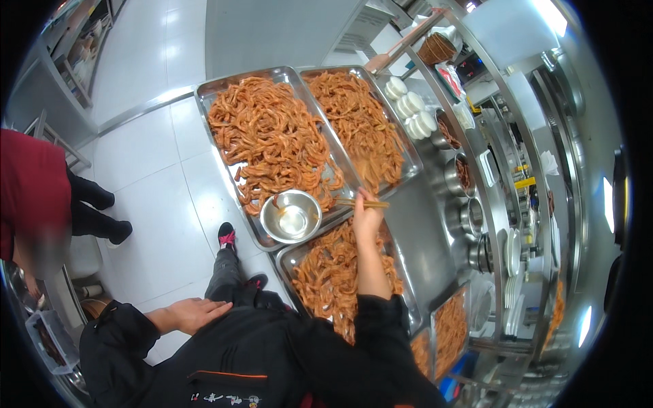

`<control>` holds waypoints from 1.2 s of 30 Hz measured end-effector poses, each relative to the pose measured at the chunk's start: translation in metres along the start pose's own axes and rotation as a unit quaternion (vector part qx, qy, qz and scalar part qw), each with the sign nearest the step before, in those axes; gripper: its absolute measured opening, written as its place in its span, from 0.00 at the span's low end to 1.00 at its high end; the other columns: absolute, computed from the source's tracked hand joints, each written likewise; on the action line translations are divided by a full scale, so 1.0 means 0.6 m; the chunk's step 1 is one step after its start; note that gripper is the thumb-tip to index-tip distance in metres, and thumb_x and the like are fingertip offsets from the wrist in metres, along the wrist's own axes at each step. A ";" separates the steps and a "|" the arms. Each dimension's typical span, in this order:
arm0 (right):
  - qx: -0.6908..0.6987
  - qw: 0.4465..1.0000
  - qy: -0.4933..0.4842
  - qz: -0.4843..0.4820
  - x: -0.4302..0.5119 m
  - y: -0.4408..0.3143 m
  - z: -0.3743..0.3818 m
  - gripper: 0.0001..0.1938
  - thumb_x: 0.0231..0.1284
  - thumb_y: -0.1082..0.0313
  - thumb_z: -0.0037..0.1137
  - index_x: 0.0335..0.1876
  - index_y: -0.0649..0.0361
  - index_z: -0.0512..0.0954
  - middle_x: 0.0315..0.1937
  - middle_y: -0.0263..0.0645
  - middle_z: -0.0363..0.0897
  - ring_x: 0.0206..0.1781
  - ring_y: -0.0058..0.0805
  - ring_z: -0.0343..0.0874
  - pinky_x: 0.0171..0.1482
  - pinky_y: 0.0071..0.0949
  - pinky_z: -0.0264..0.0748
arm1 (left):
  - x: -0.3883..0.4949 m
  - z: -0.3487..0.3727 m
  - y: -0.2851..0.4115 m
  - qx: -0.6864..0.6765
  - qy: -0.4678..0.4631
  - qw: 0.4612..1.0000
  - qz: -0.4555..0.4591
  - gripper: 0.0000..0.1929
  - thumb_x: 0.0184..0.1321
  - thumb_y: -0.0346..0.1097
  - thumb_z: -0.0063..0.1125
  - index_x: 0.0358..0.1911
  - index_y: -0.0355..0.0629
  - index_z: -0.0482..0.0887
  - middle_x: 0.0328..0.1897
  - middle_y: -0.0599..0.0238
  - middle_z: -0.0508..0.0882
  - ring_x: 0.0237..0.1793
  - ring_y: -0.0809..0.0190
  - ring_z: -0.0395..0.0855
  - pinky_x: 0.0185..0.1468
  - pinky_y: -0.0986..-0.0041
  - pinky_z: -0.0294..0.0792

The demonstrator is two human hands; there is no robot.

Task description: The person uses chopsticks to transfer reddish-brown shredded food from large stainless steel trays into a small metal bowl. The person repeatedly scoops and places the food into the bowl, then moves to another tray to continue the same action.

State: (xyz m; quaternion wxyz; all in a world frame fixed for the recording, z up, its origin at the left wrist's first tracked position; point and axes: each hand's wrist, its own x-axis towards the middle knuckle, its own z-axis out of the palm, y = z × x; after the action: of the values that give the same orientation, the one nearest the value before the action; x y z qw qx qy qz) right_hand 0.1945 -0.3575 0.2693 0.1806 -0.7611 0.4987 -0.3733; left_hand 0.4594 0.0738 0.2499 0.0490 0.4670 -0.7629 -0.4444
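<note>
My right hand (367,217) grips a pair of wooden chopsticks (375,204), their tips pointing left over the near edge of a large steel tray (283,75). Curved, glossy brown pieces of food (268,127), perhaps meat, are heaped across that tray. A steel bowl (292,217) sits at its near left corner, with a little reddish-brown residue inside. Beneath my right forearm is another steel tray (293,255) of similar food. My left hand (196,313) holds nothing and lies against the front of my dark jacket, fingers extended.
A third tray (410,159) of brown food adjoins on the right. Stacked white dishes (410,107), steel pots (459,175) and plates (511,255) line the counter under a metal shelf frame (484,158). At left, a person in red (33,188) stands on the tiled floor (148,214).
</note>
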 end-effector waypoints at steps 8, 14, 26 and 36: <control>0.272 0.925 0.093 0.248 -0.046 0.029 -0.008 0.17 0.73 0.72 0.48 0.64 0.64 0.76 0.46 0.36 0.78 0.41 0.26 0.82 0.44 0.26 0.85 | -0.003 0.013 -0.014 -0.003 -0.008 1.000 0.005 0.44 0.62 0.40 0.54 0.79 0.45 0.44 0.74 0.41 0.65 0.66 0.40 0.73 0.68 0.54 0.67; 0.305 0.924 0.080 0.216 -0.122 -0.080 -0.082 0.16 0.74 0.71 0.49 0.63 0.65 0.75 0.50 0.42 0.79 0.49 0.28 0.83 0.48 0.27 0.87 | 0.005 -0.001 -0.002 -0.001 -0.038 0.999 0.002 0.40 0.65 0.39 0.48 0.78 0.43 0.43 0.75 0.41 0.64 0.66 0.41 0.72 0.68 0.55 0.67; 0.119 0.978 0.106 0.137 -0.282 -0.056 -0.181 0.06 0.68 0.72 0.59 0.41 0.64 0.85 0.38 0.38 0.80 0.40 0.28 0.78 0.44 0.27 0.76 | 0.029 -0.012 0.017 0.004 -0.048 0.998 0.029 0.40 0.64 0.42 0.51 0.77 0.40 0.48 0.75 0.44 0.64 0.63 0.40 0.75 0.64 0.56 0.69; 0.148 0.978 -0.049 0.140 -0.419 -0.105 -0.180 0.07 0.59 0.74 0.68 0.42 0.61 0.86 0.35 0.35 0.80 0.36 0.24 0.82 0.39 0.21 0.77 | 0.060 -0.023 0.022 0.042 -0.114 0.992 0.029 0.42 0.64 0.44 0.52 0.78 0.40 0.46 0.73 0.43 0.67 0.62 0.39 0.76 0.65 0.56 0.69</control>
State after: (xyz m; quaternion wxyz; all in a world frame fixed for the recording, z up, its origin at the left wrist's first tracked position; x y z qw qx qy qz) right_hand 0.0969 -0.0945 0.2835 0.3658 -0.6661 0.5300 -0.3764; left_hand 0.4372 0.0402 0.2552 -0.0448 0.3931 -0.7946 -0.4605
